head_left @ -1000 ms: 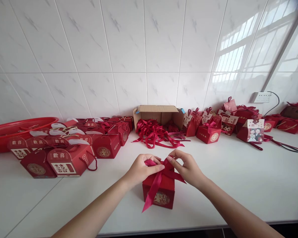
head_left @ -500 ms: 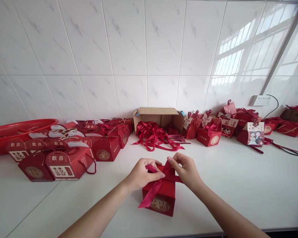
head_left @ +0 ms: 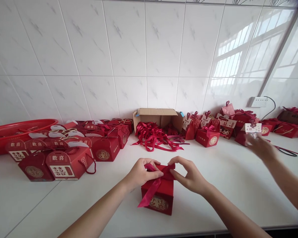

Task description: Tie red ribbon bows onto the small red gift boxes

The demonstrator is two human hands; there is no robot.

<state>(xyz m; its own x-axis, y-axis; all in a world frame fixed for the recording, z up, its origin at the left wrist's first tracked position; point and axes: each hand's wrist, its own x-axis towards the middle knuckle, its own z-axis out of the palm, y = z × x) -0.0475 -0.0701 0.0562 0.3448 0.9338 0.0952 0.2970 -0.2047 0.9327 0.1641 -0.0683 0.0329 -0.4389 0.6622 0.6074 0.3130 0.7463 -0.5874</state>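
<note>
A small red gift box with a gold round emblem stands on the table in front of me. Across its top runs a crimson ribbon, one tail hanging down over the front face. My left hand pinches the ribbon at the middle of the box top, thumb pointing right. On the right side, my right hand holds a bent part of the ribbon between thumb and fingers, at the lid's edge. The ribbon's far side is partly hidden behind my fingers.
A cardboard box spills loose red ribbons toward me. Several red boxes and a red basin are at left. More gift boxes line the wall at right. Another person's blurred hand reaches in there.
My right hand has moved slightly down, bending the ribbon end that stood up before into a fold. My left hand keeps its pinch. Another person's hand has come in at the right.
</note>
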